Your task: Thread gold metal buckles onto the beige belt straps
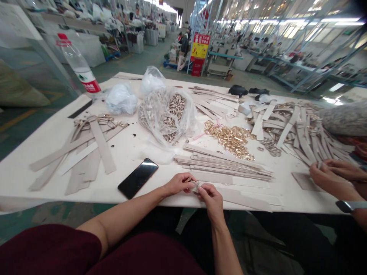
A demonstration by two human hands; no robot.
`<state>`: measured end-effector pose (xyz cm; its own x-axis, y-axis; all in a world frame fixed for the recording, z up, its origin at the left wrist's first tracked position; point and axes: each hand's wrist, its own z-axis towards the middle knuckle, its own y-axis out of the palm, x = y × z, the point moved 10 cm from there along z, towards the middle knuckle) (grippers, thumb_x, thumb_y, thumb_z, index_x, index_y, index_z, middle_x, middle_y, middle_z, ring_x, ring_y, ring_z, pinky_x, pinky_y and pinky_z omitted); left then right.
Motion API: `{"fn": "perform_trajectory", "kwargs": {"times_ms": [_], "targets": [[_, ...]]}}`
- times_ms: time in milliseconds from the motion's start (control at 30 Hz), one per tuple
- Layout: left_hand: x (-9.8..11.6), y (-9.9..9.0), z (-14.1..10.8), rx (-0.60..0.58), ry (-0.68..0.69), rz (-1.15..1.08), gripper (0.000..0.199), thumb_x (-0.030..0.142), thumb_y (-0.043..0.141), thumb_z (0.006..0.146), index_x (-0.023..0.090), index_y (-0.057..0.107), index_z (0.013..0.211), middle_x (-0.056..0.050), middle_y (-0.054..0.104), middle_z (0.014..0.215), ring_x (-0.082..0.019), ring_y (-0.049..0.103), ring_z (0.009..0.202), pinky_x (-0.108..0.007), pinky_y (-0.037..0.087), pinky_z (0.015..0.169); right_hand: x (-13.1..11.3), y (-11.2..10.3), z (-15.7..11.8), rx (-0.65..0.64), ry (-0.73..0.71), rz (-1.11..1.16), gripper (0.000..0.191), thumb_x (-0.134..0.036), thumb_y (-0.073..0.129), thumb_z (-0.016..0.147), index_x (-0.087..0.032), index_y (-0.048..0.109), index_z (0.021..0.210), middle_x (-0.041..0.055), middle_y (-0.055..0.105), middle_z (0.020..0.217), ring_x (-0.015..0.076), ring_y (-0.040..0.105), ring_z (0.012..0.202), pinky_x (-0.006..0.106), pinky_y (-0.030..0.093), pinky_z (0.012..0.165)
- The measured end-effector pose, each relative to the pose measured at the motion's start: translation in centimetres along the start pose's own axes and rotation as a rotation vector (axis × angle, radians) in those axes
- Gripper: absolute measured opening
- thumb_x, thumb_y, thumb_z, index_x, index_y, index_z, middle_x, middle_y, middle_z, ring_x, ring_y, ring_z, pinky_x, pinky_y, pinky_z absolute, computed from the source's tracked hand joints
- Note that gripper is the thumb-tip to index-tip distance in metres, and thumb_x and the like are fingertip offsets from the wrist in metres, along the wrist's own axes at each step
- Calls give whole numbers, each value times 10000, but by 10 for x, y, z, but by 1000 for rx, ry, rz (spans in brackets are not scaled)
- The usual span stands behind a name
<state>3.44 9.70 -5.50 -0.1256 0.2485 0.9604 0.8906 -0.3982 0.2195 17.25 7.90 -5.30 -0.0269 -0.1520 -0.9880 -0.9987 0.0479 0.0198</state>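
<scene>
My left hand (179,184) and my right hand (210,200) meet at the near edge of the white table (149,183). Between them is the end of a beige strap (195,187), pinched by my right fingers. A small gold buckle (188,179) shows in my left fingers, mostly hidden by them. Just beyond my hands lies a stack of beige straps (223,164). Past it is a heap of loose gold buckles (231,139). A clear plastic bag of buckles (168,114) sits further back.
A black smartphone (137,177) lies left of my hands, beyond it a scattered pile of straps (86,152). A co-worker's hands (329,175) work at the right beside more straps (304,133). A plastic water bottle (78,63) stands at the far left corner.
</scene>
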Motion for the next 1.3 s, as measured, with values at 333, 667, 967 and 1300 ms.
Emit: {"fn": "perform_trajectory", "kwargs": {"times_ms": [333,667,967,1300], "targets": [[7,8,-2,-79,30,97,342,398,664,746,129,619,951,72,406,593,-73,494,534,-204,486,550,3,3,0,-87,64,26,289,-388,778,604,-164,627,707,15,600,769,123,547,610,233,491,520],[1,3,-2,8,15,14,331,366,666,739,125,622,961,26,548,682,-108,581,592,-206,488,554,1,4,-1,-14,100,-53,377,-448,748,634,-149,686,855,5,649,614,127,540,517,249,456,507],[4,-2,-5,95,30,31,391,421,604,793,110,617,1031,-32,629,767,-112,584,600,-177,473,488,-5,10,-9,48,26,-145,354,-467,652,722,-151,683,879,9,648,610,152,570,568,273,469,578],[5,-9,-4,26,-55,87,474,512,598,747,121,606,1015,-24,586,748,-145,581,658,-224,502,519,-24,28,-6,49,-127,-306,218,-378,640,733,-188,563,659,-48,487,563,108,425,533,221,355,516]]}}
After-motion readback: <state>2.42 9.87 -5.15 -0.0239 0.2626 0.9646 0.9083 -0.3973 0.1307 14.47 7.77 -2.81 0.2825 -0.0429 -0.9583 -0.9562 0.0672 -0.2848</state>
